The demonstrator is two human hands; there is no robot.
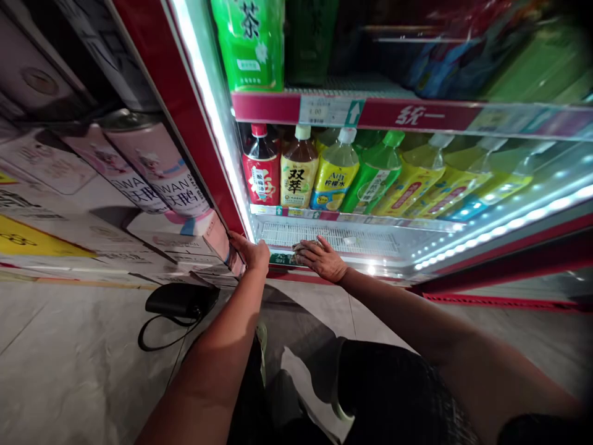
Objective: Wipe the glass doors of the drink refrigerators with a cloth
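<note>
My left hand (251, 252) grips the lower left edge of the red fridge frame (204, 133), beside the white light strip. My right hand (324, 258) presses a crumpled, greyish cloth (306, 245) near the front lip of the bottom of the fridge. Most of the cloth is hidden under the fingers. Behind that hand lies a white wire rack (370, 240). Just above stands a row of drink bottles, among them a red-labelled bottle (262, 176), a cream-labelled bottle (299, 173) and a green bottle (377, 176).
An upper shelf rail (403, 115) carries price tags, with green tea cartons or bottles (252, 49) above it. Stacked pink beer cans (162, 164) and boxes stand close on the left. A black strapped pouch (178, 301) lies on the tiled floor (83, 346).
</note>
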